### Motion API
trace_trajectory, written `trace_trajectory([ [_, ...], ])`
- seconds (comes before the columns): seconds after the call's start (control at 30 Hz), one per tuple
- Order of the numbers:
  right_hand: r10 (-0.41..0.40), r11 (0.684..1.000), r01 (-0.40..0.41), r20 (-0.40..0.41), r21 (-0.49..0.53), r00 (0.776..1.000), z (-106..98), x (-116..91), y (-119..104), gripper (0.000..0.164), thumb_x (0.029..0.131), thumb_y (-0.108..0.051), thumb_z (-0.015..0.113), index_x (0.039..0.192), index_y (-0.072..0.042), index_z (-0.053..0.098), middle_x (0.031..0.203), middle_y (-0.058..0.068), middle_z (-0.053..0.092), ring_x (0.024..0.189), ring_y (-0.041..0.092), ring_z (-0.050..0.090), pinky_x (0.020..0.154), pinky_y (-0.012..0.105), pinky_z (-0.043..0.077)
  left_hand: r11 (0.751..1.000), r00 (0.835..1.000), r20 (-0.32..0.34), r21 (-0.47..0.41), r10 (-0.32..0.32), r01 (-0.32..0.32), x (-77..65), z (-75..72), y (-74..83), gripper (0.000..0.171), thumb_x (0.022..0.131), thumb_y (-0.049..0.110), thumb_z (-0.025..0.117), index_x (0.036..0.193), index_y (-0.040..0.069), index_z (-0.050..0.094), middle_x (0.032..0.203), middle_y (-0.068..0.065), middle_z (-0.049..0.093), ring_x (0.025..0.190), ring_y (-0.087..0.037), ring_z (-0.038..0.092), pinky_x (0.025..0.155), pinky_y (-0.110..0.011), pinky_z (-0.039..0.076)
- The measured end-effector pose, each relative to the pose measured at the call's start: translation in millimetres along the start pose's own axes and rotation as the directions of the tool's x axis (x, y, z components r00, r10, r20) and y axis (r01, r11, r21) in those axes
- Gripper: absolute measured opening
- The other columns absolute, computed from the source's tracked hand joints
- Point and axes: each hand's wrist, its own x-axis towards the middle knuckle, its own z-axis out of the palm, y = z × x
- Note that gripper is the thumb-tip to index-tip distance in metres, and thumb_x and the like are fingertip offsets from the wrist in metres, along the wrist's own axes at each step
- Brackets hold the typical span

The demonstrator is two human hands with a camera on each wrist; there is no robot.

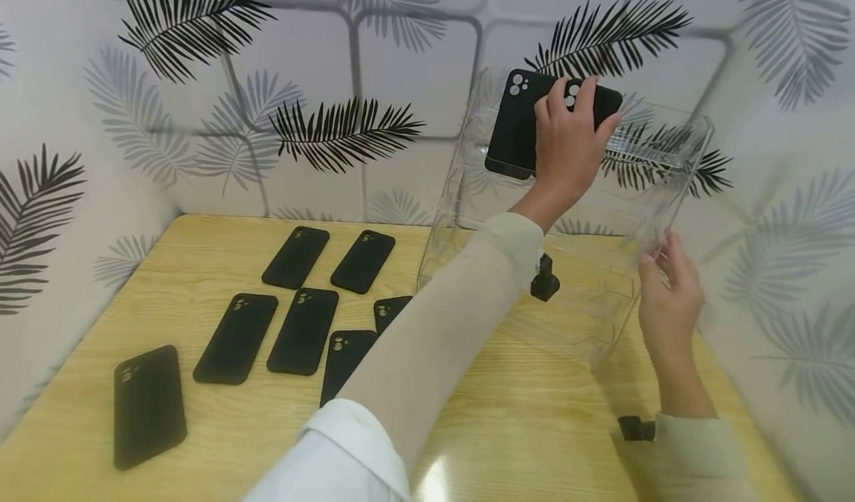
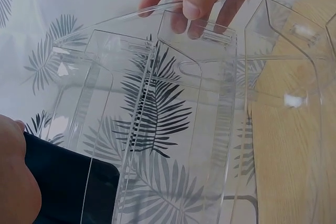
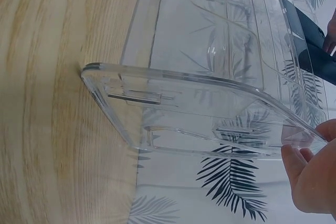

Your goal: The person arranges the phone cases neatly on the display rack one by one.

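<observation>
A clear tiered display rack (image 1: 695,149) stands at the back right of the table. At its top, my left hand (image 1: 568,142) grips a black phone case (image 1: 606,105) with camera cutouts, fingers over its face. Just left of it, another black phone case (image 1: 510,127) leans on the same top tier, partly covered by that hand. Lower down, my right hand (image 1: 671,294) holds the rack's right side panel by its edge. The right wrist view shows the fingers (image 3: 294,163) of this hand at the panel's edge.
Several black phone cases lie on the wooden table to the left, among them one case (image 1: 150,407) at the near left and another (image 1: 363,261) near the back. My left forearm (image 1: 447,331) hides part of two cases. Leaf-patterned wall covering (image 1: 307,64) rises behind the table.
</observation>
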Motion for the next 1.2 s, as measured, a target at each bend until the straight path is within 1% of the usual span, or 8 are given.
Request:
trace_trajectory([
  [0.13,-0.016,1.000,0.016,0.003,-0.008,1.000,-0.7,-0.2,0.4,0.052,0.103,-0.025,0.056,0.152,-0.032,0.041,0.148,0.008,0.050,0.134,0.018,0.054,0.111,0.029,0.045,0.998,1.000,-0.019,0.070,0.011,-0.009,2.0,4.0,0.8,0.064,0.101,0.057,0.049,0.155,0.025,0.039,0.158,-0.007,0.035,0.136,-0.019,0.037,0.112,-0.024,0.033],
  [0.23,-0.028,1.000,0.028,0.003,-0.011,1.000,-0.6,-0.6,0.6,0.052,0.103,-0.026,0.056,0.152,-0.032,0.041,0.148,0.008,0.050,0.134,0.019,0.054,0.110,0.030,0.045,0.991,0.999,-0.040,0.133,0.021,-0.015,3.0,7.7,1.2,0.065,0.101,0.058,0.047,0.155,0.023,0.039,0.157,-0.008,0.037,0.134,-0.020,0.039,0.111,-0.026,0.034],
  [0.4,-0.033,0.999,0.033,-0.002,-0.014,0.999,0.3,-1.7,0.0,0.051,0.103,-0.025,0.056,0.152,-0.032,0.041,0.146,0.008,0.052,0.132,0.019,0.055,0.110,0.030,0.045,0.982,0.999,-0.044,0.187,0.019,-0.010,3.9,11.9,1.1,0.065,0.102,0.058,0.044,0.157,0.023,0.037,0.157,-0.009,0.036,0.133,-0.021,0.039,0.110,-0.026,0.036],
  [0.57,-0.033,0.999,0.033,-0.006,-0.018,0.999,-0.2,-1.5,-0.2,0.051,0.103,-0.026,0.056,0.152,-0.033,0.042,0.146,0.008,0.052,0.132,0.019,0.054,0.111,0.032,0.044,0.982,1.000,-0.028,0.190,0.011,-0.006,3.7,12.9,1.6,0.066,0.103,0.058,0.043,0.158,0.024,0.034,0.159,-0.009,0.032,0.133,-0.022,0.038,0.109,-0.027,0.038],
  [0.7,-0.036,0.999,0.036,-0.004,-0.025,0.999,-1.6,-0.4,1.1,0.051,0.103,-0.027,0.056,0.151,-0.034,0.042,0.147,0.008,0.052,0.133,0.020,0.054,0.111,0.031,0.045,0.983,1.000,-0.022,0.185,0.015,-0.011,3.1,15.0,1.2,0.067,0.103,0.058,0.043,0.159,0.024,0.032,0.160,-0.009,0.030,0.134,-0.024,0.036,0.109,-0.029,0.038],
  [0.93,-0.042,0.999,0.041,-0.001,-0.023,0.999,-1.5,0.4,1.3,0.051,0.103,-0.027,0.057,0.151,-0.035,0.042,0.148,0.007,0.052,0.132,0.019,0.055,0.109,0.028,0.046,0.973,0.999,-0.018,0.228,0.035,-0.030,2.6,17.7,-2.4,0.069,0.103,0.059,0.039,0.161,0.024,0.027,0.163,-0.010,0.025,0.134,-0.024,0.034,0.105,-0.030,0.039],
  [1.2,-0.052,0.998,0.051,-0.008,-0.030,0.999,-1.4,-0.3,0.7,0.051,0.103,-0.027,0.057,0.151,-0.034,0.041,0.148,0.008,0.052,0.131,0.020,0.055,0.110,0.029,0.045,0.963,1.000,0.009,0.268,0.005,-0.007,0.8,19.7,-1.8,0.076,0.101,0.066,0.036,0.163,0.027,0.017,0.166,-0.007,0.017,0.139,-0.020,0.032,0.111,-0.034,0.033],
])
